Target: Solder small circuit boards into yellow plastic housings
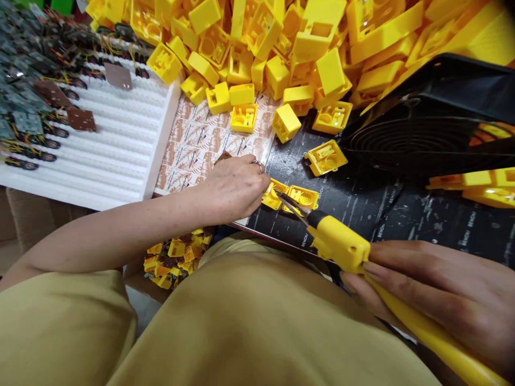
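My right hand [434,300] is wrapped round a yellow soldering gun [341,241] with a black collar and two thin metal prongs at its front. The prongs point down-left over an opened small yellow plastic case [301,198], whose two halves lie side by side on a black mat. My left hand [237,187], with a ring on one finger, is curled at the left half of this case. Its fingertips are partly hidden, and they seem to grip the case's edge. A brown board [223,156] shows partly behind the left hand.
Yellow cases [257,32] heap up along the back. A black fan [422,123] stands at the right. On the left, a white ridged foam tray [132,161] carries many wired circuit boards and small round parts. Below the table edge, a container holds yellow pieces [177,252].
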Tool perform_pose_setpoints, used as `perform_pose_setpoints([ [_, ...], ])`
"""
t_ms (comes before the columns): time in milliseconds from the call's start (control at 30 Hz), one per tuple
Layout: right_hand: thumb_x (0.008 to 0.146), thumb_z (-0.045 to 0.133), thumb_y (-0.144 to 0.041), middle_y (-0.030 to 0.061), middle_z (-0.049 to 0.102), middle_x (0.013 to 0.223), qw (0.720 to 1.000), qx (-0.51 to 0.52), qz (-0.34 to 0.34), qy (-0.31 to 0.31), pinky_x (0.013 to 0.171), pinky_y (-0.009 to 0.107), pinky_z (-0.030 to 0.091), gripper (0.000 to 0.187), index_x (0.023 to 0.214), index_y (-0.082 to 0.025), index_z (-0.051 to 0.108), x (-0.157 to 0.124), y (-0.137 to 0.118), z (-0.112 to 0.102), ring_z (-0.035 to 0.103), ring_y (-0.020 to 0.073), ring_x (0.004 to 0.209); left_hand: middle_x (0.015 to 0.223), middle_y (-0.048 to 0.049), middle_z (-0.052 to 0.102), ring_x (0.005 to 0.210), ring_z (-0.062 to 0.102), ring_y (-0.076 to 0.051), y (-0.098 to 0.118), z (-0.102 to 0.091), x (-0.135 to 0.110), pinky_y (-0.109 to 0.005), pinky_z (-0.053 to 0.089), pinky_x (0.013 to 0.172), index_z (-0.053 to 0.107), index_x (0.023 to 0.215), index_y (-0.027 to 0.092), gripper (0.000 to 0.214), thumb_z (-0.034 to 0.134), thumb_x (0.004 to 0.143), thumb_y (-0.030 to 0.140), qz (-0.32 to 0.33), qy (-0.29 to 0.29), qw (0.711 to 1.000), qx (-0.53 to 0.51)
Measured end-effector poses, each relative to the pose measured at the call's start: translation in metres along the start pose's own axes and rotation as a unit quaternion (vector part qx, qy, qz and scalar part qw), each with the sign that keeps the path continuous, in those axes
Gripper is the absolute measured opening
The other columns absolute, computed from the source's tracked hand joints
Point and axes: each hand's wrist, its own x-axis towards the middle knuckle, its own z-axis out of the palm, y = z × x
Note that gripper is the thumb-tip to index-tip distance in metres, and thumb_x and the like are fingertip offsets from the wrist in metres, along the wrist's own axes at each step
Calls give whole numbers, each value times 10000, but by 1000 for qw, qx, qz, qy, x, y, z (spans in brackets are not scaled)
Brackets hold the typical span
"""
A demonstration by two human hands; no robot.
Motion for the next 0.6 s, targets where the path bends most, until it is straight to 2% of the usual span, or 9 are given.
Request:
perform_pose_setpoints([
  [133, 927, 566, -263, 16, 667, 724, 1000, -22, 18, 3, 607, 225, 572, 164, 779, -210, 614, 5, -2, -3, 657, 123, 639, 670, -55, 645, 715, 583, -199, 0, 1, 0, -309, 401, 598, 639, 718, 165, 206, 482, 841, 215, -1, 6, 1000, -7],
  [367, 949, 520, -242, 3, 665, 663, 1000, -11, 5, 14, 511, 204, 549, 222, 754, -227, 625, 14, -3, 3, 633, 110, 542, 697, -60, 657, 725, 584, -201, 0, -1, 0, -314, 398, 615, 645, 729, 165, 219, 469, 850, 213, -12, -13, 1000, -9],
  [433, 945, 533, -244, 5, 665, 661, 1000, -7, -9, 12, 508, 191, 545, 196, 775, -215, 626, 14, -1, 3, 635, 105, 543, 710, -59, 665, 727, 582, -189, -2, -3, -1, -310, 404, 640, 647, 728, 163, 245, 457, 872, 216, -14, -23, 1000, -12],
  [567, 898, 618, -207, 22, 689, 735, 999, 34, -28, 16, 605, 187, 565, 33, 886, -187, 596, 11, 1, 5, 672, 105, 659, 734, -58, 672, 748, 586, -182, -4, -2, -2, -305, 416, 675, 656, 745, 163, 281, 440, 906, 243, -11, -19, 1000, -23],
  [600, 882, 641, -202, 23, 694, 762, 999, 40, -26, 14, 626, 191, 568, 60, 907, -190, 588, 11, 0, 7, 680, 108, 694, 737, -59, 671, 755, 590, -186, -4, -2, -3, -306, 419, 676, 657, 752, 162, 280, 439, 906, 246, -13, -16, 1000, -20],
])
